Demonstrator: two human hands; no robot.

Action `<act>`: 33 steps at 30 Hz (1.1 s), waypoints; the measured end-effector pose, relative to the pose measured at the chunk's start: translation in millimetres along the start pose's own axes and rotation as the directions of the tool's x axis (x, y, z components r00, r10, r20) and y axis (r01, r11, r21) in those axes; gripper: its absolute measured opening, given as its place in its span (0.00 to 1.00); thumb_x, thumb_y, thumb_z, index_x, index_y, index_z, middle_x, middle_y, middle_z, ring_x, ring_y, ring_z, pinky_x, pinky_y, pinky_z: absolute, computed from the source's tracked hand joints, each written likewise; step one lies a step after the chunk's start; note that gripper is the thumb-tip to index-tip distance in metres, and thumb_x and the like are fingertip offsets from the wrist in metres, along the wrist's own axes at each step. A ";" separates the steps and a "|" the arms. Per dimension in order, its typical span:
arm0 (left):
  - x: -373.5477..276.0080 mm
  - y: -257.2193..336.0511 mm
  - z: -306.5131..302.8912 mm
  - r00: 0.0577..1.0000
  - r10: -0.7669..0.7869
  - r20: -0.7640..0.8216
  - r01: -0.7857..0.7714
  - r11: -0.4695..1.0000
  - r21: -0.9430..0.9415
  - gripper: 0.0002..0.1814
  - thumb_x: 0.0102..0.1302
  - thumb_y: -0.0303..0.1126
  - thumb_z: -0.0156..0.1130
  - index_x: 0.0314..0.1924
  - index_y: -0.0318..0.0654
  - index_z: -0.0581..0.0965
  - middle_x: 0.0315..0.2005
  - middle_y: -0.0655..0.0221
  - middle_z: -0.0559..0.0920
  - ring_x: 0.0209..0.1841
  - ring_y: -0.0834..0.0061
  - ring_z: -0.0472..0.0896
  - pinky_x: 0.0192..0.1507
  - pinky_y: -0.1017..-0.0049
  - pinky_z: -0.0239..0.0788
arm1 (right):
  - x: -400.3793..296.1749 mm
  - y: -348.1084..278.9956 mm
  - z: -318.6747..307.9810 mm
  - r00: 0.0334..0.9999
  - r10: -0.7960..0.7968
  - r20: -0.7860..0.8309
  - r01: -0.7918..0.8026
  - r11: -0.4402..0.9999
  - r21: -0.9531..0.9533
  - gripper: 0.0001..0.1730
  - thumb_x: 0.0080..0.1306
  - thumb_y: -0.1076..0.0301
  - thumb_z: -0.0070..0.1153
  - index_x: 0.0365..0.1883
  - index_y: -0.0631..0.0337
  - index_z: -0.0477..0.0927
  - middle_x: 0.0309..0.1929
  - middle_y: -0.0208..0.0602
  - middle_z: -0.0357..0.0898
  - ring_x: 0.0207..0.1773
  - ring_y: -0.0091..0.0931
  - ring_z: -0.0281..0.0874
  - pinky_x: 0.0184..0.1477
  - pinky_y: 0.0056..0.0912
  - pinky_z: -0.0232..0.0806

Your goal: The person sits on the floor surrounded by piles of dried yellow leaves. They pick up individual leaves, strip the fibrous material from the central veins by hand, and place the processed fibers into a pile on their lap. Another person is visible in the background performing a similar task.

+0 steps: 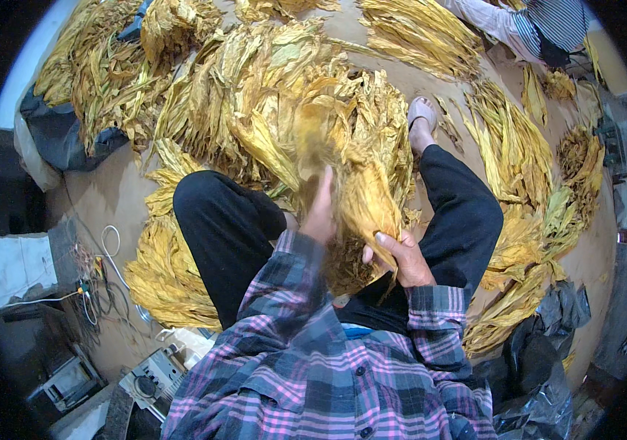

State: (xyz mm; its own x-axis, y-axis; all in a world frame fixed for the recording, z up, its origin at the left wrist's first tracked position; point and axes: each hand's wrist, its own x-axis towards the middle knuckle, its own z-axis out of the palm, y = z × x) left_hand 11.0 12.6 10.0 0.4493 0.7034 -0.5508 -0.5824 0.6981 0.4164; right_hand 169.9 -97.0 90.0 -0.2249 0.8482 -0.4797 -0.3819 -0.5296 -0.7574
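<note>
Dried yellow-brown leaves, apparently tobacco, lie in a large heap [269, 93] before me. My right hand [400, 256] grips the narrow end of a yellow leaf bunch [368, 198], thumb on top, between my knees. The bunch fans out upward from that hand towards the heap. My left hand [321, 212] is raised just left of the bunch, blurred by motion. A blurred brown leaf [313, 132] shows at its fingertips; whether the hand holds it is unclear. Darker leaf scraps [346, 267] lie below, between my forearms.
More leaf piles lie left [170, 269] and right [511, 143] of my legs. Another person's striped garment [555, 27] shows at the upper right. Cables [98, 275] and a metal device [151, 382] sit at lower left. Black plastic sheeting [533, 352] lies at lower right.
</note>
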 end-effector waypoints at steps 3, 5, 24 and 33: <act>-0.4 19.9 18.5 0.986 0.163 0.033 -0.158 0.981 -0.113 0.25 0.71 0.52 0.49 0.56 0.40 0.74 0.44 0.68 0.82 0.44 0.74 0.82 0.46 0.73 0.76 | -3.2 7.7 1.9 0.996 0.084 -0.021 -0.080 0.989 0.127 0.15 0.69 0.60 0.51 0.45 0.62 0.77 0.25 0.33 0.80 0.19 0.16 0.65 0.23 0.18 0.57; 5.3 29.3 14.5 0.974 0.219 0.052 -0.210 0.968 -0.136 0.19 0.69 0.45 0.55 0.52 0.40 0.75 0.40 0.71 0.82 0.36 0.80 0.81 0.36 0.80 0.75 | -5.5 14.3 -5.9 0.996 0.090 -0.027 -0.079 0.960 0.268 0.16 0.69 0.61 0.51 0.48 0.64 0.75 0.24 0.35 0.79 0.15 0.16 0.61 0.19 0.18 0.54; 15.2 62.7 -9.5 0.797 0.459 -0.391 -0.408 0.888 0.211 0.20 0.60 0.42 0.67 0.46 0.35 0.79 0.35 0.69 0.81 0.30 0.82 0.75 0.31 0.81 0.70 | -25.3 1.9 -5.5 0.974 -0.001 -0.225 0.012 0.999 0.045 0.16 0.72 0.64 0.44 0.51 0.65 0.75 0.22 0.29 0.77 0.16 0.13 0.61 0.18 0.13 0.53; 17.3 67.0 -9.8 0.815 0.458 -0.354 -0.480 0.877 0.028 0.17 0.62 0.36 0.64 0.47 0.32 0.76 0.34 0.63 0.82 0.28 0.75 0.80 0.24 0.77 0.73 | -41.2 3.9 -15.9 0.980 -0.002 -0.201 -0.012 0.998 -0.066 0.14 0.71 0.66 0.46 0.48 0.66 0.77 0.26 0.31 0.79 0.21 0.15 0.67 0.25 0.16 0.61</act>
State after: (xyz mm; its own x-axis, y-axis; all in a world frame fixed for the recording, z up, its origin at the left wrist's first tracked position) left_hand -26.8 70.2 21.4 -0.1402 0.8458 -0.5147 -0.7072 0.2783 0.6499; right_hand 191.9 -134.2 99.8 -0.0394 0.8292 -0.5575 -0.3191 -0.5392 -0.7794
